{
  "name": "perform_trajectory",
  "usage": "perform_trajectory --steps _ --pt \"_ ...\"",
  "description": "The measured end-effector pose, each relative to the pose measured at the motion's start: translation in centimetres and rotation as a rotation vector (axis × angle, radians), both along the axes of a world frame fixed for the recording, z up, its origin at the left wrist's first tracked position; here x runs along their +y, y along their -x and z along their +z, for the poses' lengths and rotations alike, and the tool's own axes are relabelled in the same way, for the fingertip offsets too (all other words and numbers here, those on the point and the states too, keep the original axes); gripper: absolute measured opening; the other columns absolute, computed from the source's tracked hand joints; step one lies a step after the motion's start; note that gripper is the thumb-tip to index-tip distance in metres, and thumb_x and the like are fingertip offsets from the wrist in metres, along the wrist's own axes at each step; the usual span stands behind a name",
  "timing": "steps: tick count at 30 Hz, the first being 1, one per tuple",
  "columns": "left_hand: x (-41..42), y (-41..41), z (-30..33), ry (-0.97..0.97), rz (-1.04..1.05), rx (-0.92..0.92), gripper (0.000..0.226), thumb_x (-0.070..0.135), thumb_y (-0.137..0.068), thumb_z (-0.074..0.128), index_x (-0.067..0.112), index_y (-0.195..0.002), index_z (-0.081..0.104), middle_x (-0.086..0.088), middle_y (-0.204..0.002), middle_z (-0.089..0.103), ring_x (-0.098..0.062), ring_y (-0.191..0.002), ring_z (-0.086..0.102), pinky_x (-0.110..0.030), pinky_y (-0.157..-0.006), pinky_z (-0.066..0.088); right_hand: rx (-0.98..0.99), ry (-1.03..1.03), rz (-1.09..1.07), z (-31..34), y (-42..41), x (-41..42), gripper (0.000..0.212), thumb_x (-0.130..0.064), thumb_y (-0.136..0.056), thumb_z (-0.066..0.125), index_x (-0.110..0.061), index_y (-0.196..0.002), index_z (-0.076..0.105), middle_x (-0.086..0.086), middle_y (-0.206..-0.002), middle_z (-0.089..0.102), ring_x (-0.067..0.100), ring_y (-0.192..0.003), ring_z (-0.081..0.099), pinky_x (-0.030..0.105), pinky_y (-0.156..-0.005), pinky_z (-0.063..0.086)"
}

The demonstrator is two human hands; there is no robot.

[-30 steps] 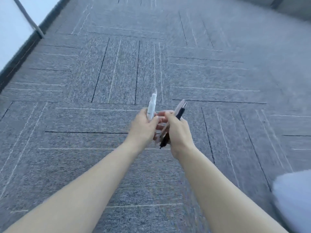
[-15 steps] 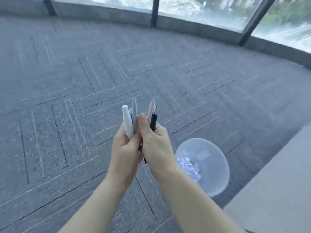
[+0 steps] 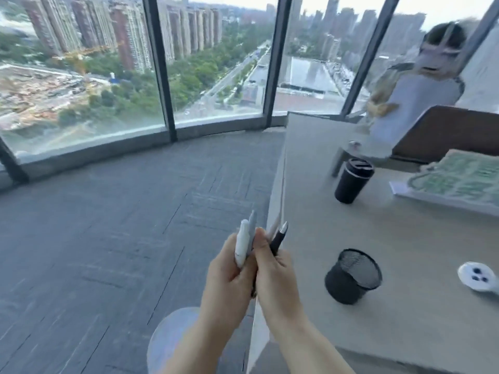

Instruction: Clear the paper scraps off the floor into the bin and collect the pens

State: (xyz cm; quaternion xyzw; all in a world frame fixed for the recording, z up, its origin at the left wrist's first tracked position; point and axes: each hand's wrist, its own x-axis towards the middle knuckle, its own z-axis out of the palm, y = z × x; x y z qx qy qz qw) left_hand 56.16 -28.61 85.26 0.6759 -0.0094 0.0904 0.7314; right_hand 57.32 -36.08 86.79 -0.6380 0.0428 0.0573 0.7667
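High-rise office: desk [image 3: 378,225], mesh pen pot [image 3: 352,276], window wall [image 3: 81,76].

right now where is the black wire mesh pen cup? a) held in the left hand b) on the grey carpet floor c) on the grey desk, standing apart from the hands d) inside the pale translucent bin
c: the black wire mesh pen cup stands on the grey desk, right of both hands, untouched.

There is a single view, from a camera worn on the person's head, wide-angle, looking forward and slightly down. Both forearms rise from the bottom edge to the lower centre, close to the lens. The carpeted floor [image 3: 108,238] fills the left and centre, the table [image 3: 405,252] the right, and tall windows [image 3: 81,76] span the top, bowed by the lens.
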Motion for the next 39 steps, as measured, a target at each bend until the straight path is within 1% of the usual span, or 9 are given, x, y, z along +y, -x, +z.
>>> perform_trajectory --steps 5,10,15,23,27,31,33,36,39 --pt "-10.6 -4.7 2.4 -0.051 -0.130 -0.054 0.011 0.008 -0.096 0.050 0.010 -0.099 0.061 -0.013 -0.084 0.064 -0.020 -0.072 0.061 -0.035 -0.057 0.049 -0.093 0.016 -0.165 1.8 -3.9 -10.5 0.063 -0.052 -0.087 0.051 0.011 -0.079 0.050 0.011 -0.068 0.047 0.023 -0.063 0.047 0.036 -0.056 0.036" --pt "-19.3 -8.7 1.1 -0.098 -0.154 -0.045 0.011 0.016 -0.095 0.053 0.007 -0.098 0.059 -0.015 -0.087 0.065 -0.033 -0.082 0.061 -0.050 -0.072 0.052 -0.092 0.026 -0.312 0.4 -7.2 -18.8 0.054 -0.042 -0.097 0.049 0.009 -0.079 0.054 0.008 -0.067 0.053 0.017 -0.063 0.054 0.029 -0.056 0.045" --pt "-23.5 -9.9 -2.1 -0.107 -0.199 0.030 0.011 0.014 -0.095 0.052 0.008 -0.099 0.061 -0.012 -0.089 0.066 -0.031 -0.085 0.062 -0.051 -0.076 0.051 -0.019 0.110 -0.334 -3.0 -8.1 -23.2 0.051 -0.042 -0.099 0.047 -0.001 -0.070 0.057 0.006 -0.064 0.055 0.018 -0.063 0.056 0.031 -0.060 0.045" --pt "-23.8 -10.4 -4.6 -0.152 -0.235 0.102 0.013 0.010 -0.095 0.052 0.013 -0.101 0.064 -0.003 -0.091 0.067 -0.020 -0.088 0.064 -0.043 -0.080 0.053 -0.070 0.126 -0.320 -5.6 -8.3 -23.3 0.040 -0.029 -0.103 0.043 -0.014 -0.069 0.056 -0.002 -0.063 0.053 0.016 -0.065 0.054 0.029 -0.066 0.046" --pt "-23.0 -10.5 -4.6 -0.131 -0.259 0.135 0.008 0.011 -0.088 0.056 0.014 -0.091 0.063 -0.008 -0.085 0.068 -0.027 -0.082 0.064 -0.046 -0.074 0.053 -0.053 0.069 -0.355 -6.2 -8.3 -22.8 0.013 -0.023 -0.092 0.056 -0.014 -0.096 0.065 0.000 -0.077 0.065 0.018 -0.076 0.065 0.028 -0.072 0.049" --pt "-22.5 -10.6 -4.0 -0.142 -0.265 0.136 0.002 0.014 -0.085 0.064 0.016 -0.085 0.064 -0.004 -0.076 0.067 -0.026 -0.075 0.062 -0.039 -0.067 0.050 -0.031 0.012 -0.402 -5.9 -7.9 -22.4 0.029 -0.026 -0.086 0.051 -0.016 -0.109 0.064 0.010 -0.093 0.069 0.021 -0.083 0.068 0.027 -0.070 0.054" --pt "-21.8 -10.5 -3.6 -0.128 -0.246 0.140 0.005 0.012 -0.085 0.065 0.016 -0.083 0.064 0.002 -0.077 0.068 -0.016 -0.075 0.064 -0.031 -0.069 0.051 -0.039 0.030 -0.400 -5.6 -7.4 -22.2 0.032 -0.030 -0.088 0.047 -0.015 -0.111 0.065 0.008 -0.092 0.072 0.019 -0.080 0.068 0.026 -0.065 0.054" --pt "-20.4 -11.2 -3.1 -0.174 -0.163 0.139 0.011 0.010 -0.086 0.062 0.018 -0.079 0.063 0.005 -0.078 0.068 -0.012 -0.080 0.064 -0.029 -0.077 0.050 -0.076 0.096 -0.458 -4.9 -7.2 -22.6 0.033 -0.032 -0.091 0.045 -0.014 -0.108 0.068 0.004 -0.102 0.073 0.013 -0.097 0.067 0.021 -0.083 0.050" --pt "-17.9 -10.9 -2.0 -0.231 -0.090 0.172 0.012 0.012 -0.088 0.061 0.018 -0.077 0.062 0.002 -0.077 0.067 -0.012 -0.076 0.062 -0.027 -0.075 0.048 -0.040 0.227 -0.586 -3.9 -5.2 -24.4 0.024 -0.023 -0.096 0.048 -0.014 -0.095 0.070 -0.003 -0.097 0.073 0.009 -0.097 0.065 0.023 -0.087 0.047"
